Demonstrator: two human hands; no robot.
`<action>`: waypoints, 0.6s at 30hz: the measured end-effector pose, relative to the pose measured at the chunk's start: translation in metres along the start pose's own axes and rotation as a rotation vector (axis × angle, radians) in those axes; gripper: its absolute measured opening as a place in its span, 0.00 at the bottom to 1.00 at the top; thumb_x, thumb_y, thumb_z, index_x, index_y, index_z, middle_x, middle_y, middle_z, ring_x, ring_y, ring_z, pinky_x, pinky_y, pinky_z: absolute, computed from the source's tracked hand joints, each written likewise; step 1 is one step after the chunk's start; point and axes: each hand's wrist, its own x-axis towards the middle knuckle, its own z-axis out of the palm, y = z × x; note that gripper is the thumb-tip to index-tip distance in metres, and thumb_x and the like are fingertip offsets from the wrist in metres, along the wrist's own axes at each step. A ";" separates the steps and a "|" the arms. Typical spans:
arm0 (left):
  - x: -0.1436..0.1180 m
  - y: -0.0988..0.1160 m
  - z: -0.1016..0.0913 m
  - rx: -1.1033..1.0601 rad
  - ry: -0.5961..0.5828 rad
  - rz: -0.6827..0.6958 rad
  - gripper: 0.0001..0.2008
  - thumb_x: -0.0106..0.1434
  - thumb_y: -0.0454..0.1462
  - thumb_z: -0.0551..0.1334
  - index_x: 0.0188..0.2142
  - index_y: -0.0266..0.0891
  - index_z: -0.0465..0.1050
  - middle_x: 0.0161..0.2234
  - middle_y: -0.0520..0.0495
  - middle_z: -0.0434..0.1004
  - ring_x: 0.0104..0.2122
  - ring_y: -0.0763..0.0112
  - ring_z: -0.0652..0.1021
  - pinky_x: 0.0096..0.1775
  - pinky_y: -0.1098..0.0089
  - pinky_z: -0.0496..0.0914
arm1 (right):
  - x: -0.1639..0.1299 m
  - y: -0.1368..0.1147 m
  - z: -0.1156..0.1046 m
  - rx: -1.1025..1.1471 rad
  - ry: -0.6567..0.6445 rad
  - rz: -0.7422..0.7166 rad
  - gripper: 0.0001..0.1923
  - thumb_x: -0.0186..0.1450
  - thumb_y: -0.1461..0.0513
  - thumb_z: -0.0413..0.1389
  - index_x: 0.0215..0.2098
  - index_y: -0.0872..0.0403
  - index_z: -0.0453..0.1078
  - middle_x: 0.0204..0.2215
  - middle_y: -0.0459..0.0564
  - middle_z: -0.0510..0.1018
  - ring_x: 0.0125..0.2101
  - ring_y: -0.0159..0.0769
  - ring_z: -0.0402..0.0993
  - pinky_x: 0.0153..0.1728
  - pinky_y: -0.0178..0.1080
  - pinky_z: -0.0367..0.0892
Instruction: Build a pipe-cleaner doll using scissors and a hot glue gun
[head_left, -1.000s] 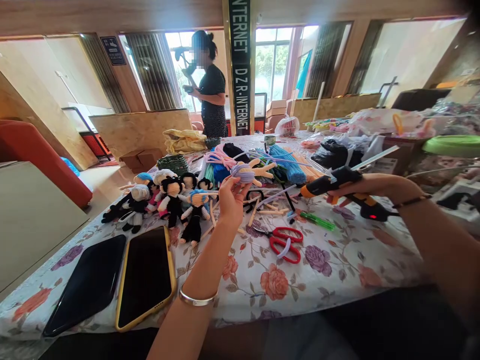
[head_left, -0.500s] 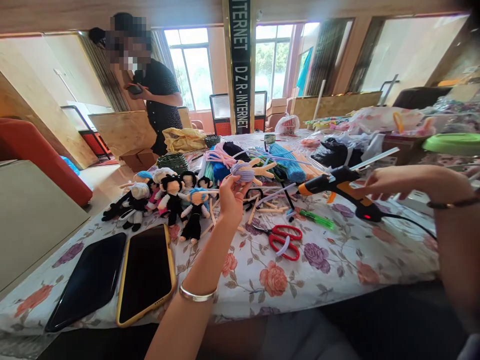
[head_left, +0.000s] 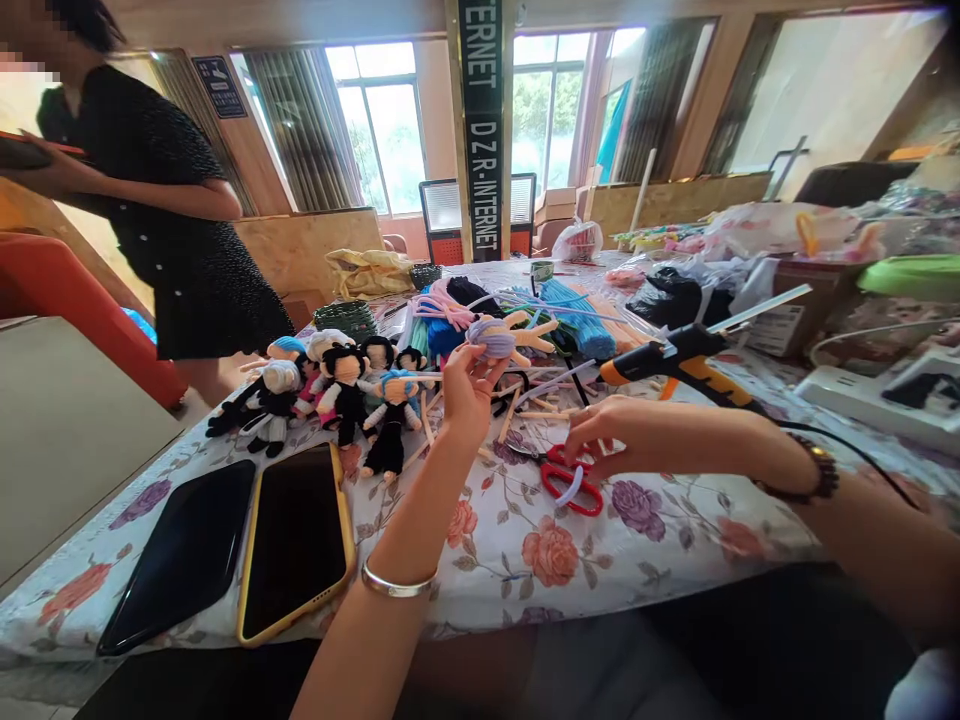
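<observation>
1. Left hand [head_left: 463,395]: grip closed on unfinished doll [head_left: 501,338], held up behind the red scissors [head_left: 570,478].
2. Right hand [head_left: 611,437] has left the glue gun [head_left: 679,362]; grip now half-open over scissors, touching them, nothing lifted yet.

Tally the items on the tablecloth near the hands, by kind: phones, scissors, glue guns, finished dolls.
Phones: 2, black and yellow-cased
Scissors: 1, red, under the right hand
Glue gun: 1
Finished dolls: about 7, bunched, exact count unclear
Total: about 11
Left hand holds another, unfinished figure.
</observation>
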 end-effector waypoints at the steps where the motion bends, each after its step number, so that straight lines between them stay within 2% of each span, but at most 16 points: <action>1: 0.000 0.000 0.000 -0.001 -0.002 -0.001 0.03 0.48 0.28 0.58 0.23 0.36 0.67 0.25 0.52 0.72 0.29 0.74 0.75 0.44 0.63 0.74 | 0.003 -0.004 0.004 0.051 -0.080 -0.056 0.05 0.59 0.60 0.57 0.29 0.50 0.75 0.25 0.45 0.75 0.25 0.30 0.70 0.28 0.32 0.64; 3: 0.000 0.000 0.001 -0.002 0.000 -0.004 0.04 0.47 0.28 0.58 0.23 0.36 0.67 0.25 0.52 0.72 0.28 0.75 0.75 0.44 0.63 0.74 | 0.008 -0.008 0.009 0.111 -0.209 -0.123 0.06 0.60 0.65 0.55 0.29 0.51 0.74 0.26 0.45 0.76 0.26 0.29 0.70 0.29 0.32 0.63; 5: -0.001 0.000 0.001 -0.006 -0.003 -0.011 0.04 0.47 0.27 0.58 0.23 0.35 0.67 0.25 0.52 0.72 0.28 0.76 0.75 0.44 0.63 0.74 | 0.010 -0.007 0.013 0.120 -0.266 -0.126 0.08 0.60 0.67 0.54 0.27 0.52 0.73 0.26 0.45 0.76 0.26 0.29 0.70 0.30 0.31 0.63; 9: -0.002 0.001 0.002 -0.007 -0.045 -0.049 0.05 0.47 0.27 0.56 0.23 0.35 0.67 0.25 0.51 0.72 0.28 0.75 0.75 0.44 0.62 0.74 | 0.013 -0.002 0.014 0.098 -0.219 -0.125 0.09 0.61 0.66 0.54 0.26 0.53 0.74 0.24 0.45 0.76 0.25 0.29 0.69 0.30 0.31 0.63; 11: -0.002 0.001 0.002 -0.004 -0.054 -0.076 0.04 0.47 0.27 0.56 0.23 0.36 0.66 0.25 0.51 0.72 0.29 0.74 0.76 0.44 0.63 0.74 | 0.014 0.001 0.011 0.115 -0.128 -0.127 0.09 0.63 0.64 0.53 0.29 0.53 0.75 0.24 0.45 0.77 0.24 0.28 0.69 0.29 0.31 0.63; 13: -0.003 0.000 0.002 0.001 -0.055 -0.091 0.04 0.47 0.27 0.56 0.23 0.36 0.65 0.24 0.51 0.72 0.29 0.74 0.76 0.43 0.63 0.74 | 0.014 0.004 0.006 0.135 0.026 -0.090 0.09 0.64 0.61 0.53 0.32 0.52 0.76 0.25 0.44 0.78 0.24 0.28 0.70 0.29 0.31 0.63; 18: -0.007 -0.002 0.004 0.025 -0.106 -0.102 0.06 0.46 0.27 0.56 0.25 0.36 0.66 0.26 0.51 0.73 0.28 0.73 0.76 0.41 0.63 0.74 | 0.012 0.000 -0.008 0.163 0.451 0.139 0.09 0.60 0.56 0.58 0.33 0.51 0.75 0.25 0.44 0.79 0.22 0.29 0.71 0.26 0.32 0.63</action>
